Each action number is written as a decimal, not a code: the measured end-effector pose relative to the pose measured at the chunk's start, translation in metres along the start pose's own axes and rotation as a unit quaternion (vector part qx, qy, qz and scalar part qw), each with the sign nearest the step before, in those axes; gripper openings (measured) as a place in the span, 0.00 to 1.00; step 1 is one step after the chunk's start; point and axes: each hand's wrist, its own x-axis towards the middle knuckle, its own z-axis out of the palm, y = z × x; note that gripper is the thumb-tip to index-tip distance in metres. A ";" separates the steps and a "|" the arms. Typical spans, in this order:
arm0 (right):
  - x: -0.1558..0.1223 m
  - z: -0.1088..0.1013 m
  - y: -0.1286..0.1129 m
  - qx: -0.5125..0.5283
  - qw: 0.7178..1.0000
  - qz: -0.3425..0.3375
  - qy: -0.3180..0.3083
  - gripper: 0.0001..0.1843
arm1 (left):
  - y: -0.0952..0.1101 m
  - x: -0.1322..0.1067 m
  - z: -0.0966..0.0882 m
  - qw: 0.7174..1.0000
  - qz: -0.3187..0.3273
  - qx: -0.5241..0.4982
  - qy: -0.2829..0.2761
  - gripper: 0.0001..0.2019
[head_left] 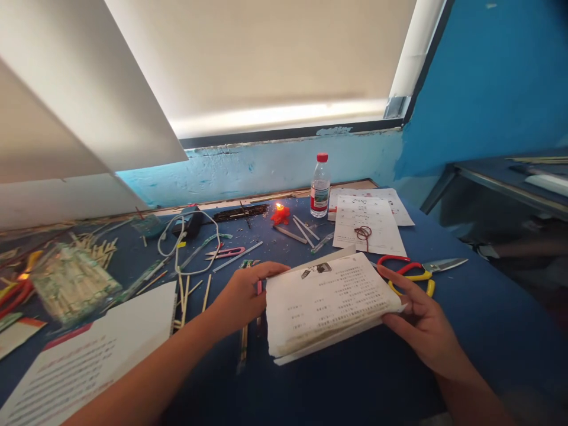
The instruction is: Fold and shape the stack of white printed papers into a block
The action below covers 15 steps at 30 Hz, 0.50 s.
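Observation:
A folded sheet of printed paper is held up between both hands over the blue table. My left hand grips its left edge, thumb and fingers closed on it. On the right edge, my right hand pinches the paper near a corner. Small print and a dark little picture face up on the sheet. Just behind my right hand lie scissors with red and yellow handles, their blades pointing right. Beneath my left hand, thin wrapped sticks rest on the table, partly covered.
A lit red candle burns near the back, beside a water bottle and loose papers. Pink-handled snips, glue sticks and a white cable lie around. A bag of wooden sticks sits left, above a printed sheet.

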 end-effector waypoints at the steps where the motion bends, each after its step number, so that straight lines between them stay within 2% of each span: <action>1: 0.000 0.000 0.001 -0.002 1.000 -0.004 0.000 0.37 | 0.000 0.002 0.003 1.000 0.015 -0.009 0.007 0.13; 7: -0.003 0.001 0.005 -0.006 1.000 -0.016 0.008 0.36 | -0.009 0.004 0.012 0.997 0.036 -0.060 0.033 0.11; 12: -0.004 0.003 0.004 -0.006 1.000 -0.015 0.019 0.38 | -0.015 0.001 0.010 0.994 0.016 -0.087 0.063 0.12; 15: -0.001 0.003 0.003 -0.027 0.999 -0.016 0.025 0.39 | -0.013 -0.002 0.008 0.993 0.028 -0.074 0.086 0.13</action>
